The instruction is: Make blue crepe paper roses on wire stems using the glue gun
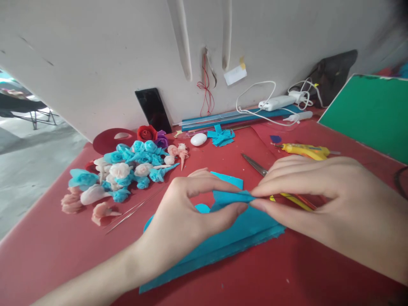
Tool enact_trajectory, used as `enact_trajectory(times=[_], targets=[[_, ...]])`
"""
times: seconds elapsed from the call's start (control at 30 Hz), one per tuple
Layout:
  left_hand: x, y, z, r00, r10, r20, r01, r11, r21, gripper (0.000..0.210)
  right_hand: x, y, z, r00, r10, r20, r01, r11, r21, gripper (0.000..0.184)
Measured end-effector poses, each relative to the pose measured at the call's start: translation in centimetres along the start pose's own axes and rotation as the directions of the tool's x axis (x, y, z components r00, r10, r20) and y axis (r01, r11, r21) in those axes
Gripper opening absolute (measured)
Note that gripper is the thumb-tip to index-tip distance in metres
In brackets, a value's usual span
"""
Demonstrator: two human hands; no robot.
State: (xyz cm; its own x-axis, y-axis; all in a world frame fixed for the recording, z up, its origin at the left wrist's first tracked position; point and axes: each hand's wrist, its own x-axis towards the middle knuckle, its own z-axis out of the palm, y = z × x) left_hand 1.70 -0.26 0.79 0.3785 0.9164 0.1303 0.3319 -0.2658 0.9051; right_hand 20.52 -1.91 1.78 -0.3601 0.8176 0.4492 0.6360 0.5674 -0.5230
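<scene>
A small folded strip of blue crepe paper (228,199) is pinched between both hands, above the middle of the table. My left hand (186,210) is closed on it with thumb and fingers from the left. At its right end, my right hand (314,193) pinches the narrowed tip. Beneath them lie larger blue sheets (219,250), with a cut blue piece (229,179) just behind. Scissors (254,165) with yellow and red handles lie partly hidden under my right hand. A yellow glue gun (304,150) rests behind that hand.
Blue, white and pink paper flowers (127,163) are heaped at the left, near thin wires (137,208). A phone (153,109) leans on the wall. A white egg-shaped object (198,139), blue scraps (220,136), a white power strip (277,103) and a green board (369,112) stand behind.
</scene>
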Motion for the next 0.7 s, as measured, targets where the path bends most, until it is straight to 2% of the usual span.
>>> enact_trajectory(times=[0.23,0.3,0.4,0.47,0.5,0.53,0.6,0.67,0.7], targets=[[0.9,-0.9,-0.1,0.998,-0.053,-0.031,0.052,0.998,-0.023,0.008,0.6,0.9,-0.1,0.998,0.028,0.048,-0.023,0.995,-0.098,0.013],[1.2,-1.5,0.0,0.998,-0.048,-0.038,0.046,0.997,-0.058,0.006,0.7,1.1,-0.7,0.998,0.056,-0.002,-0.056,0.988,-0.143,0.014],[1.4,-3.2,0.3,0.994,0.021,-0.110,-0.035,0.992,-0.125,0.003,0.8,1.8,-2.5,0.975,0.136,-0.177,-0.182,0.944,-0.275,0.016],[1.6,-4.5,0.6,0.990,0.043,-0.135,-0.063,0.988,-0.142,0.005,1.1,3.0,-4.0,0.914,0.265,-0.307,-0.380,0.825,-0.419,0.022],[1.6,-5.1,0.9,0.989,0.056,-0.141,-0.076,0.986,-0.147,0.003,1.3,3.9,-4.7,0.862,0.341,-0.376,-0.498,0.711,-0.496,0.028],[1.7,-5.6,1.1,0.988,0.060,-0.140,-0.081,0.985,-0.151,0.003,1.4,5.1,-5.4,0.796,0.464,-0.389,-0.604,0.565,-0.562,0.031],[1.7,-6.4,1.5,0.990,0.065,-0.128,-0.085,0.984,-0.156,0.004,1.3,8.0,-6.3,0.705,0.623,-0.338,-0.673,0.438,-0.595,0.028],[1.8,-6.9,1.9,0.992,0.068,-0.110,-0.085,0.984,-0.157,0.005,0.4,11.4,-6.4,0.578,0.768,-0.275,-0.715,0.315,-0.624,0.032],[1.7,-7.0,2.1,0.992,0.070,-0.102,-0.086,0.984,-0.155,0.005,-0.3,13.0,-6.2,0.521,0.825,-0.217,-0.719,0.287,-0.633,0.033]])
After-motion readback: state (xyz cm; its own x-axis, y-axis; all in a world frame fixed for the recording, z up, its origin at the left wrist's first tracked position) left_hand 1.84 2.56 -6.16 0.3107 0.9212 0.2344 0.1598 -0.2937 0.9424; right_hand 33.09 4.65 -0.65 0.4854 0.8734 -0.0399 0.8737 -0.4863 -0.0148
